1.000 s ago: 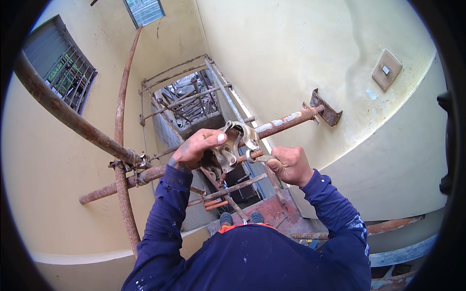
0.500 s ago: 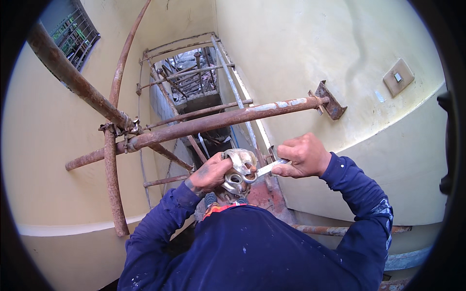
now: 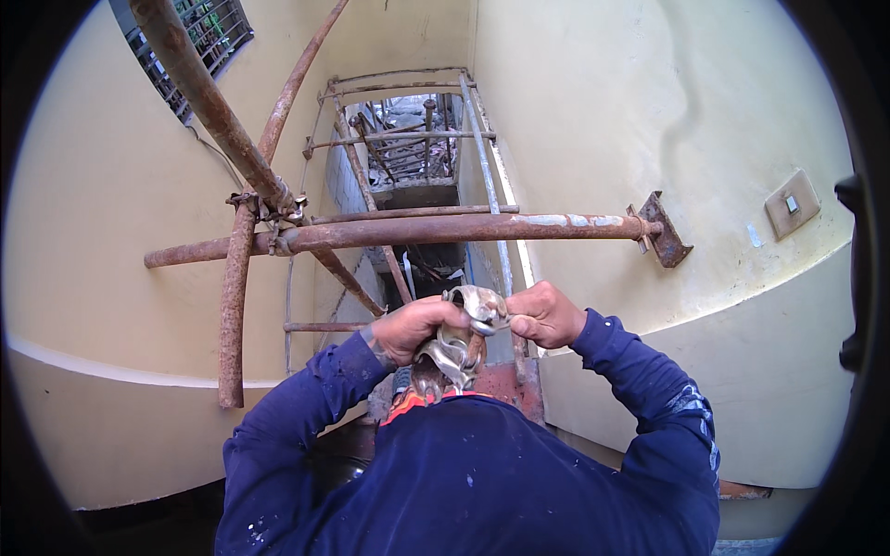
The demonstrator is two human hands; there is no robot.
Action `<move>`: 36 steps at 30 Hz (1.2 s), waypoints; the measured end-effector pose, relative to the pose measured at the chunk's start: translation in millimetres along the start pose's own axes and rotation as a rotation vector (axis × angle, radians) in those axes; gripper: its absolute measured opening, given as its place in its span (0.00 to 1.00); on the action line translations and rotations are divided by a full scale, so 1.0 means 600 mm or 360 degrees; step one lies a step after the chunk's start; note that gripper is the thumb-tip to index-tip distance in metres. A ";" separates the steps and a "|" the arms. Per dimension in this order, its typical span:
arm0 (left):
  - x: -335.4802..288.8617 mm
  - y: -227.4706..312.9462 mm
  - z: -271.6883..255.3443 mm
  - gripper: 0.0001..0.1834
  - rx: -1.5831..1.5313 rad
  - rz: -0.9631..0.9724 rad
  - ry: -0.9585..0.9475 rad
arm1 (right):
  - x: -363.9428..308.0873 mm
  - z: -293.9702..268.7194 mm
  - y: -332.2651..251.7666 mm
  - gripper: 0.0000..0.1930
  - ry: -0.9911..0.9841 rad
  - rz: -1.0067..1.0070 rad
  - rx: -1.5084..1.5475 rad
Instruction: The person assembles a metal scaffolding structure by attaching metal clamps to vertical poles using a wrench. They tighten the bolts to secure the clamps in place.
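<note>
In front of my chest, my left hand (image 3: 414,331) is closed around a silver scaffold coupler (image 3: 479,302), with its thumb lying across the metal. The coupler's lower jaw (image 3: 450,360) hangs beneath the fingers, and a rusty bolt (image 3: 476,349) shows beside it. Against the coupler's right side, my right hand (image 3: 549,316) is closed with thumb and fingers pinched together. Only a short silver bit of the wrench (image 3: 503,322) shows between that hand and the coupler; the remainder is hidden by the fingers.
A rusty horizontal pipe (image 3: 417,232) crosses ahead of my hands, ending at a bracket (image 3: 669,230) by the right wall. Couplers (image 3: 269,211) join it to slanting and upright pipes (image 3: 236,306) on the left. Behind lies a deep opening (image 3: 417,196) framed by scaffold tubes.
My right hand has moved left, close against the coupler, and the wrench handle that showed is now mostly hidden. The coupler has turned in my left hand. The view has shifted.
</note>
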State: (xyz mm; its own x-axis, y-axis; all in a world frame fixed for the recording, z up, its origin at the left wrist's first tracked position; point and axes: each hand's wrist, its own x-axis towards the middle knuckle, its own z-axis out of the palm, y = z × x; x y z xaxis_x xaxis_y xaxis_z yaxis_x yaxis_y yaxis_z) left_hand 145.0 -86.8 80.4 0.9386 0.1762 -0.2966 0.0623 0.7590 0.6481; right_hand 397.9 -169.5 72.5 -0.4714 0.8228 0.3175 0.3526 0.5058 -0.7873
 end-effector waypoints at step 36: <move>-0.024 0.003 0.029 0.17 0.0321 0.1151 0.1101 | -0.088 0.059 -0.173 0.12 0.0483 0.1552 0.1744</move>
State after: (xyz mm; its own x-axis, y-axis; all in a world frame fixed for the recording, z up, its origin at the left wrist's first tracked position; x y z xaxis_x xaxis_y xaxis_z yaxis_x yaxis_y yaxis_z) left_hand 137.6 -98.9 97.8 0.3763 0.9225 -0.0861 -0.3259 0.2188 0.9197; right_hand 357.9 -274.8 118.9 -0.1843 0.8042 -0.5651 -0.4083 -0.5856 -0.7003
